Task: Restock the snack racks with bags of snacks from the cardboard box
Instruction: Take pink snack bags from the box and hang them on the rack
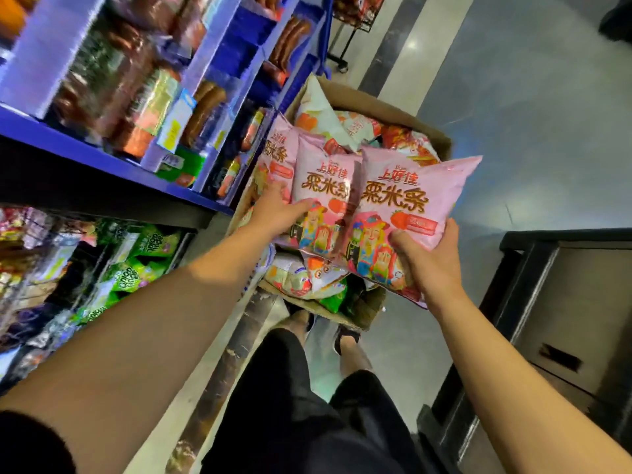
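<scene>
Three pink snack bags [345, 196] fanned out above the cardboard box [441, 142]; left hand [277, 208] curling round the middle and far bags, right hand [432, 258] gripping the nearest bag's lower corner, beside the blue snack rack [113, 162] at left.

Bare forearms, black sleeve [30, 443] edge — black shorts [301, 422], dark sandals [345, 335].

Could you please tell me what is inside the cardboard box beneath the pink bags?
The cardboard box holds more snack bags: white ones, a red one and green ones. The pink bags cover the middle, so the bottom is hidden.
</scene>
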The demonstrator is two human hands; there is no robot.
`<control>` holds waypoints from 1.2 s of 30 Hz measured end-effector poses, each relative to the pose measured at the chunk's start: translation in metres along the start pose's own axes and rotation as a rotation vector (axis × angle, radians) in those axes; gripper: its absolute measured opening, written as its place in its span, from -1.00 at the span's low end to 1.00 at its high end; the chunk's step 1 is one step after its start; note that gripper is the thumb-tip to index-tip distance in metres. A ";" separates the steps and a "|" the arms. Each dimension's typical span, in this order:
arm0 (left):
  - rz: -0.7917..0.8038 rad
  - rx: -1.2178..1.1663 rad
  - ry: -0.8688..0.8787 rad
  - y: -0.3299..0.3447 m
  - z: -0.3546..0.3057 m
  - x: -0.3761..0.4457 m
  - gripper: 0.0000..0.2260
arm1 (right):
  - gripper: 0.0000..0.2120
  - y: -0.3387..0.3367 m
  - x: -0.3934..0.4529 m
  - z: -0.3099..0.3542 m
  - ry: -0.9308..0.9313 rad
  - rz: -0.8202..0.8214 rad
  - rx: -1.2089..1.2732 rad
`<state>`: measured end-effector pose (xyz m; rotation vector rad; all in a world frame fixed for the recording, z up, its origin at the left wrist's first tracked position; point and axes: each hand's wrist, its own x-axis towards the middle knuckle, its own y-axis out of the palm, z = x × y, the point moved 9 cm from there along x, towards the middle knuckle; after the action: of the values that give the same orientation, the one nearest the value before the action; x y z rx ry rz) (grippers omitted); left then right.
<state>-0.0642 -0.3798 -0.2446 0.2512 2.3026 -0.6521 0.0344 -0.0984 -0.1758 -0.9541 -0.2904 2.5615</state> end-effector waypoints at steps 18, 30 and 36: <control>-0.229 -0.331 0.027 -0.040 0.031 -0.102 -0.57 | -0.22 -0.039 -0.062 0.032 -0.140 0.026 0.006; -0.894 -0.528 0.044 -0.110 0.140 -0.380 -0.54 | -0.15 0.047 -0.191 0.087 -0.578 0.586 -0.118; -1.185 -0.639 0.045 -0.136 0.215 -0.541 -0.66 | -0.43 0.104 -0.329 0.114 -0.928 0.819 -0.195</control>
<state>0.4064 -0.6038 0.0493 -1.4775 2.3920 -0.3688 0.1571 -0.3393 0.0674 0.2435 -0.4645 3.6474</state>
